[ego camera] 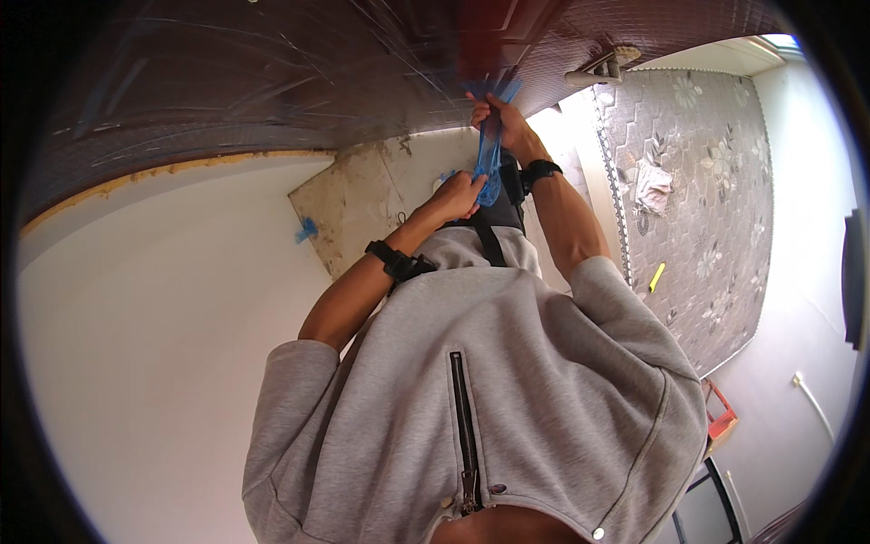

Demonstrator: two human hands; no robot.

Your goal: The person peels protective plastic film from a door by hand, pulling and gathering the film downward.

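A length of thin blue plastic film [491,146] stretches between my two hands, bunched at its lower end. My left hand [461,196] is closed on the crumpled lower part, in front of my waist. Higher up, my right hand [501,124] grips the film close to a dark red door [285,68]. At its upper end the film fans out against the door surface; whether it is still stuck there is hard to tell. Pale scratch-like lines run over the door, and a brighter red band [481,41] shows above my hands.
A metal door handle [598,71] juts out at upper right. Yellowish foam [170,165] lines the door's edge beside a white wall [170,292]. A blue film scrap [307,230] lies at left. On a floral-patterned cover [707,204] are a crumpled cloth [654,185] and a yellow utility knife [656,277].
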